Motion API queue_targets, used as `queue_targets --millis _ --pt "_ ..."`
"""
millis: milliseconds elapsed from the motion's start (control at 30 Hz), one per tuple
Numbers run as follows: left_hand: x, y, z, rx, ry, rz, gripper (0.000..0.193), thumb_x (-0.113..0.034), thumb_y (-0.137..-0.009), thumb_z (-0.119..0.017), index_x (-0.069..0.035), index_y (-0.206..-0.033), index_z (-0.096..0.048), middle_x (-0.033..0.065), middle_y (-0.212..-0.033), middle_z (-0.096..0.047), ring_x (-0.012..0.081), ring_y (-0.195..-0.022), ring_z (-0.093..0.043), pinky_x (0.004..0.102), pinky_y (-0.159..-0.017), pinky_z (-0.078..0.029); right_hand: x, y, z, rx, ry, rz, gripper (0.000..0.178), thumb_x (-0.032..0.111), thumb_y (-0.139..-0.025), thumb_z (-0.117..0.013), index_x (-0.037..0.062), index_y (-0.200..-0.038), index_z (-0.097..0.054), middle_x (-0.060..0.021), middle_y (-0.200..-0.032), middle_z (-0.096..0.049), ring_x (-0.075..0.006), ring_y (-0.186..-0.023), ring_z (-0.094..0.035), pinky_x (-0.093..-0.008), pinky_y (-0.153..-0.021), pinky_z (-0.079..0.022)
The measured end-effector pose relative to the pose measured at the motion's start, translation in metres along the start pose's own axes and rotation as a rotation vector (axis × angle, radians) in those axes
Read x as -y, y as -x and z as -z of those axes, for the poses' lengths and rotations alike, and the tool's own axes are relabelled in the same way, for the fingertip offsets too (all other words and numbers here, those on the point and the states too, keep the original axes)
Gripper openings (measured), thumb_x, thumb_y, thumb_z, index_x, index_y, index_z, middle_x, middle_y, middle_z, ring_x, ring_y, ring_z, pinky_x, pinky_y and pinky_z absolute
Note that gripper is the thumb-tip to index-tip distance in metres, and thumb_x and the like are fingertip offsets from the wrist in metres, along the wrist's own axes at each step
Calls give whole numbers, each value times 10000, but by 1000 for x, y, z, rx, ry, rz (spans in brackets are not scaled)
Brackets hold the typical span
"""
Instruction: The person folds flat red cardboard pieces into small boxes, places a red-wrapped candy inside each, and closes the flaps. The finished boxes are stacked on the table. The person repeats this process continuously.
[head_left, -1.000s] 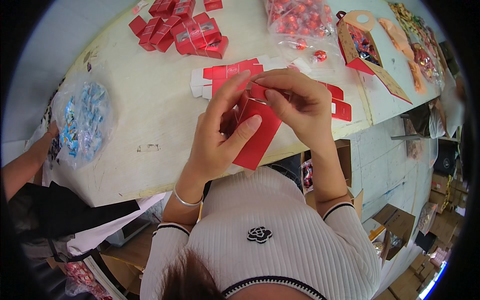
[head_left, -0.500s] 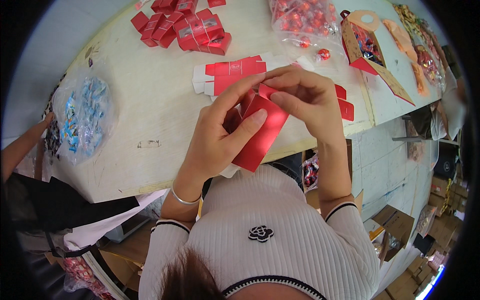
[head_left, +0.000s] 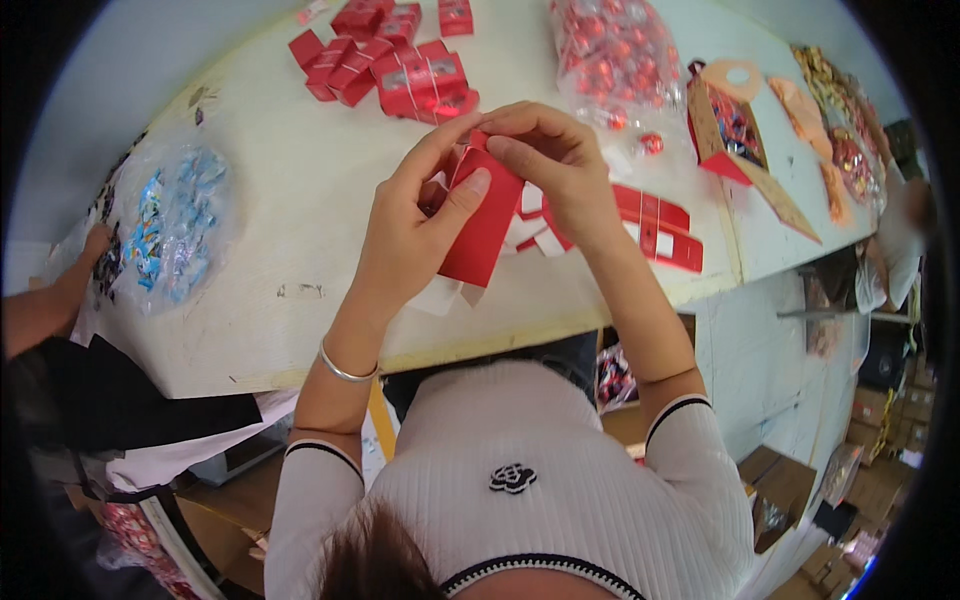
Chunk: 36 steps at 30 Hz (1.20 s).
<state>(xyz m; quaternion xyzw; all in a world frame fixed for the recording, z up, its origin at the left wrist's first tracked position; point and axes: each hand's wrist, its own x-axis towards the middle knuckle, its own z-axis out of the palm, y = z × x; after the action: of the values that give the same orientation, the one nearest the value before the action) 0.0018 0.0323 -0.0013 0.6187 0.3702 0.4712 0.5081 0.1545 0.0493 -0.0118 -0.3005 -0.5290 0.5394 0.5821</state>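
Note:
A small red cardboard box [head_left: 484, 232], partly folded up, is held tilted above the table between my two hands. My left hand [head_left: 420, 205] grips its side, the thumb lying across the red face and the fingers behind. At the box's upper end, my right hand [head_left: 550, 160] pinches a flap with thumb and fingers. White flaps hang loose at the lower end. Flat unfolded red and white box blanks [head_left: 655, 225] lie on the table just right of my hands. What the box holds inside, if anything, is hidden.
Several finished red boxes [head_left: 420, 82] sit at the back. Bags of red-wrapped candies [head_left: 612, 55] and blue-wrapped candies [head_left: 182, 225] lie on the white table [head_left: 290, 200]. An open carton [head_left: 735, 120] stands at the right. Another person's hand [head_left: 98, 243] reaches in at the far left.
Both hands, still on the red box, have moved left and away from my body. The flat blanks on the right now show more. The view has shifted slightly.

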Motion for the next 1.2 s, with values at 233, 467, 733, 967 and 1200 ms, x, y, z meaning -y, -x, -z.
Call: queue_targets --millis 233,467,733,967,1200 --pt "32 -27 15 18 -64 -20 407 -84 -831 -555 -87 -1227 -466 11 -995 -506 52 -808 -483 190 -661 -411 -32 -31 15 2 -120 -162 126 -16 -801 -543 -12 -909 -609 -63 -909 -614 -115 -856 -563 -236 -792 -436" --pt "41 -13 18 12 14 46 372 -74 -827 -556 -21 -1188 -484 7 -1001 -527 23 -795 -459 157 -564 -372 -37 -18 11 63 -13 -131 109 4 -819 -538 -31 -911 -584 -60 -880 -607 -95 -812 -561 -226 -718 -467" --pt "45 -15 20 -68 164 -4 263 -83 -864 -517 -41 -1122 -484 18 -1033 -523 33 -895 -480 162 -620 -391 -35 -12 -11 -68 -175 -85 200 15 -838 -529 -14 -1035 -539 -74 -1058 -540 -125 -931 -532 -267 -818 -443" --pt "52 -11 18 -104 125 -8 300 -89 -878 -490 -58 -1169 -427 26 -1066 -495 28 -878 -460 156 -653 -388 -45 -7 -10 -10 193 205 170 42 -842 -545 -24 -997 -570 -63 -1001 -545 -121 -893 -533 -246 -771 -450" --pt "44 -9 21 22 120 -105 343 -105 -872 -504 -49 -1197 -409 44 -1098 -476 44 -768 -502 163 -643 -407 -26 -13 2 82 -182 -73 163 50 -847 -503 -9 -969 -594 -86 -1034 -570 -173 -987 -520 -302 -882 -389"
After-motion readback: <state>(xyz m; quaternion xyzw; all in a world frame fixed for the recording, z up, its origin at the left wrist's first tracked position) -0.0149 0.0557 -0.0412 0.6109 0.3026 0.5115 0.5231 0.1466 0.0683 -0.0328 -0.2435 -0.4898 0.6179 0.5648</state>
